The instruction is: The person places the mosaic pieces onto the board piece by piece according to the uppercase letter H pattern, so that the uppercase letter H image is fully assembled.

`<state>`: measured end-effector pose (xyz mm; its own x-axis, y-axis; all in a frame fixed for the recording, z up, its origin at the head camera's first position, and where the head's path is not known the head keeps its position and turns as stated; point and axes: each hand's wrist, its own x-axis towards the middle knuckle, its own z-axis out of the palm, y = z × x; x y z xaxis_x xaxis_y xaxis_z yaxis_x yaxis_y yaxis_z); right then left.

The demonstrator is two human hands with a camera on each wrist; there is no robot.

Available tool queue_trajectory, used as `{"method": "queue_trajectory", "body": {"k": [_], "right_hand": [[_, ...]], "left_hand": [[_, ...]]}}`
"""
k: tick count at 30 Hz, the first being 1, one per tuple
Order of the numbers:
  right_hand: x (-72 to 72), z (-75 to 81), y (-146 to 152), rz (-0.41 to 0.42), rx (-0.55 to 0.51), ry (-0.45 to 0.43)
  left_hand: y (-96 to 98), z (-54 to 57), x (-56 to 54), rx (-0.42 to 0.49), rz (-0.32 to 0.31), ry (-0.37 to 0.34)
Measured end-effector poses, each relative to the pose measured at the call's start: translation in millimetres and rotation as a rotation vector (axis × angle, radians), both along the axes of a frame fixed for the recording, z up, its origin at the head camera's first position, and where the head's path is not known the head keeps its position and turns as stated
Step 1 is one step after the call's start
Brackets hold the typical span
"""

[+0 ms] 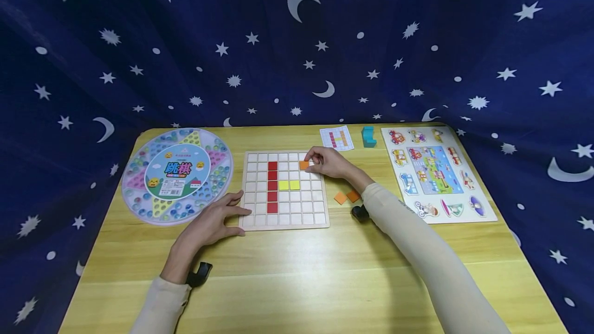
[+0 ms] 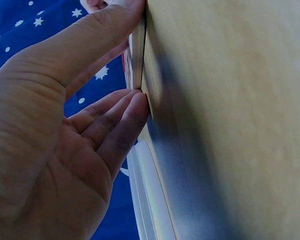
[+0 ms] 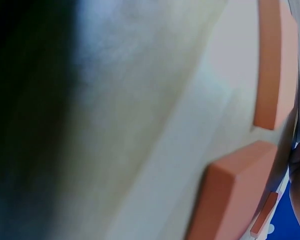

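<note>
"Which hand is nearest?"

"The left hand (image 1: 211,223), left of centre: fingers extended, clasping nothing, tips touching the left edge of the wooden board (image 1: 320,219) mid-frame."

"Farther up?"

"Loose tiles (image 1: 341,198), orange, right of the board; yellow tiles (image 1: 283,185) and a column of red tiles (image 1: 272,186) on its squares."

"The right hand (image 1: 330,163)?"

"Pinching an orange tile (image 1: 303,165) at the board's upper right. Behind lies a printed card (image 1: 337,138)."

Red tiles (image 1: 272,185), yellow tiles (image 1: 283,185), orange tiles (image 1: 341,198), pale gridded board (image 1: 284,209), navy cloth (image 1: 264,4) with white moons and stars
</note>
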<state>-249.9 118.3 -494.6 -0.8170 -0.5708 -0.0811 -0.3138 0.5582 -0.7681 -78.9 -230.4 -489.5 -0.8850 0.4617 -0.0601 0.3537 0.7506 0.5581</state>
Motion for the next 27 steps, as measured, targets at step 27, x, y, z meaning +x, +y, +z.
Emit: {"method": "queue_trajectory", "body": {"k": [27], "right_hand": [[10.6,15.4,40.1,-0.008,-0.061,0.027]], "left_hand": [[1.0,-1.6,-1.2,-0.007,0.014,-0.018]]}}
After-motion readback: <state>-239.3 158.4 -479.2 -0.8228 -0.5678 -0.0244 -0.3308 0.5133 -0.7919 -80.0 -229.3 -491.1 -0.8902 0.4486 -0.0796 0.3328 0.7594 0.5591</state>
